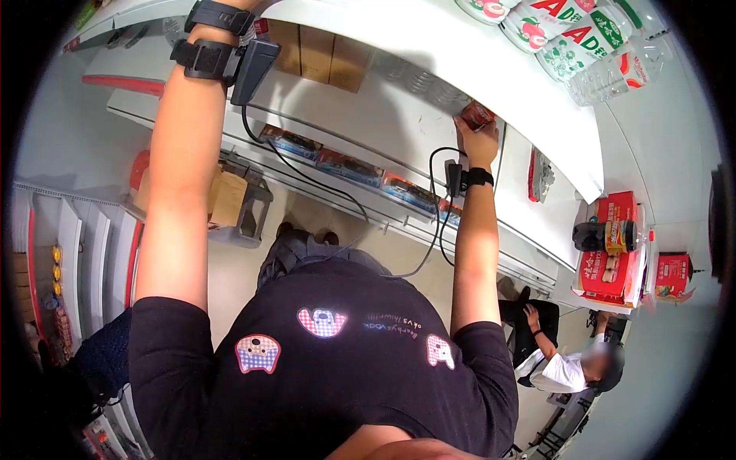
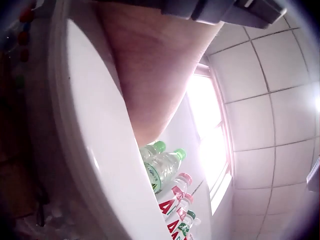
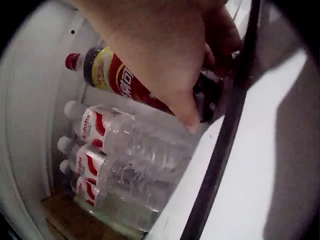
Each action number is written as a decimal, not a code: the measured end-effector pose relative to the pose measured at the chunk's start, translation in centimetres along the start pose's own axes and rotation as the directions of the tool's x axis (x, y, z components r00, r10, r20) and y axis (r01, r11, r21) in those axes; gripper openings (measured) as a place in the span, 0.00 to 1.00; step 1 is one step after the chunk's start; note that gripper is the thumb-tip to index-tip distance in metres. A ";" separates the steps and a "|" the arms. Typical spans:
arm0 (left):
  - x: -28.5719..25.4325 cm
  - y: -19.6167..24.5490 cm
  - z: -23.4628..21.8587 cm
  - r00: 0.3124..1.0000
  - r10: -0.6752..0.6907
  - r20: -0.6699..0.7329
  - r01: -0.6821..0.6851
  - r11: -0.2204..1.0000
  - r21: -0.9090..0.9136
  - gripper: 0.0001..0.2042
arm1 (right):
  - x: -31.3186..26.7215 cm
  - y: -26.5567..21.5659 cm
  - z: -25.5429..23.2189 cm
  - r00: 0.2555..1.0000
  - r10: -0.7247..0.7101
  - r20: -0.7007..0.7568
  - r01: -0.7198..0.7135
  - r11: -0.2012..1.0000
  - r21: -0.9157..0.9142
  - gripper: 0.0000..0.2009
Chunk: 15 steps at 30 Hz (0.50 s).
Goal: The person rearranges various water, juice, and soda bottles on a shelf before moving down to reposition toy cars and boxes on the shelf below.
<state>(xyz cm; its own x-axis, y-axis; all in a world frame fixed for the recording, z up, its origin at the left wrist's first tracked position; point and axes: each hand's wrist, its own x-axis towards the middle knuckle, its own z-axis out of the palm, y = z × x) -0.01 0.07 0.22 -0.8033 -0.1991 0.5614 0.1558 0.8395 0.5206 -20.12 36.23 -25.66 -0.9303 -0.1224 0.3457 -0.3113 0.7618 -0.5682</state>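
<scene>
My right hand (image 1: 479, 144) (image 3: 150, 40) reaches onto the shelf below the top one. Its thumb and fingers are round the lower part of a dark drink bottle (image 1: 477, 116) (image 3: 132, 82) with a red and yellow label and red cap. Beside that bottle, clear bottles with red and white labels (image 3: 90, 162) stand in a row. High at the top shelf, my left hand (image 2: 150, 65) lies by the shelf's rounded edge (image 2: 95, 135); its fingers are hidden, and the head view cuts off most of it.
More bottles (image 1: 548, 23) (image 2: 165, 167) stand on the top shelf. Brown boxes (image 1: 314, 54) sit on the shelf below, packaged goods (image 1: 349, 167) lower down. Red cartons (image 1: 609, 253) are at the right. A person in a white shirt (image 1: 563, 373) is at the lower right. Cables hang from both wrists.
</scene>
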 end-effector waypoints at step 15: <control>0.4 -1.2 0.3 0.997 0.064 -0.044 -0.061 0.996 0.060 0.15 | 3.7 -7.9 -2.3 0.502 -0.803 -0.319 0.626 0.593 -0.506 0.13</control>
<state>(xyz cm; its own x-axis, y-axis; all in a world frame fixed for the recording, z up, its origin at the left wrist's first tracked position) -0.67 -0.90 -0.39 -0.7658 -0.1672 0.6210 0.1694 0.8791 0.4456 -20.67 31.24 -18.20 -0.1554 -0.4704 0.8687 -0.6694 0.6968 0.2576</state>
